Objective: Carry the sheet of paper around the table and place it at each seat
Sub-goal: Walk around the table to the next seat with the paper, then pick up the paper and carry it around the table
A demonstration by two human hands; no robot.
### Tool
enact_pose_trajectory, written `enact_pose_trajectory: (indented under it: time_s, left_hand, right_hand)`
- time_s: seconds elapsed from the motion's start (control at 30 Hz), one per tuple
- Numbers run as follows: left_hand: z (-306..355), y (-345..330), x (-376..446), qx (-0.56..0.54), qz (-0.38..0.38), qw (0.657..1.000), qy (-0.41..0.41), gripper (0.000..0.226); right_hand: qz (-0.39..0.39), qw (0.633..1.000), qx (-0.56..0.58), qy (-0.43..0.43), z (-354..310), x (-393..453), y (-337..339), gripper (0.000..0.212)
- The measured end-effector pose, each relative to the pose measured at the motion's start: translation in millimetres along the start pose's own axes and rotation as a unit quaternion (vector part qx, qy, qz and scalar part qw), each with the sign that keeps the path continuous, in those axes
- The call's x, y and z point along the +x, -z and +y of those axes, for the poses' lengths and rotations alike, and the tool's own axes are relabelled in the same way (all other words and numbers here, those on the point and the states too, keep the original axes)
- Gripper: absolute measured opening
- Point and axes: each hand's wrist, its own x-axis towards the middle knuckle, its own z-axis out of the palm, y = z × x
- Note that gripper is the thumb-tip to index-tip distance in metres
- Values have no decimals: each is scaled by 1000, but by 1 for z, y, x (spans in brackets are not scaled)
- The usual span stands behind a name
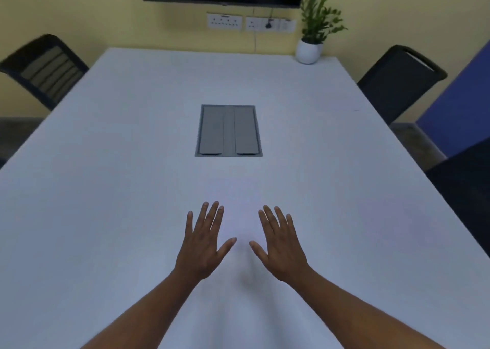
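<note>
Low in the frame's centre, my left hand (205,245) and right hand (281,245) spread flat-fingered over the white bench (106,189), each grip empty. No sheet of paper is visible; I judge locating and lifting it comes next.

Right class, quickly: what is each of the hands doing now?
Left hand: open, fingers spread, holding nothing.
Right hand: open, fingers spread, holding nothing.

Smooth matt table (106,189), seemingly laminate
</note>
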Motion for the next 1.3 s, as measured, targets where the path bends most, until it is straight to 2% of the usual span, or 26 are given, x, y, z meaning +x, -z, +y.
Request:
enact_pose_trajectory:
  time_s: [0.3, 0.77, 0.9, 1.1, 1.3]
  left_hand:
    - [-67, -41, 18, -38, -89, 993, -64, 90]
    - [-86, -85, 52, -35, -181, 980, -67, 97]
    - [-94, -96, 71, -22, -212, 971, -105, 105]
    - [-111, -114, 84, -40, -220, 966, -127, 108]
    - [-123, -127, 87, -57, -205, 967, -142, 104]
  right_hand:
    - [-71, 997, 6, -34, -11, 11, -34, 81]
    - [-136, 990, 40, -26, 26, 83, -90, 82]
    - [-146, 987, 47, -36, 48, 122, -97, 81]
    - [-175, 979, 79, -62, 84, 187, -110, 82]
    - [-156, 982, 79, -68, 108, 219, -132, 76]
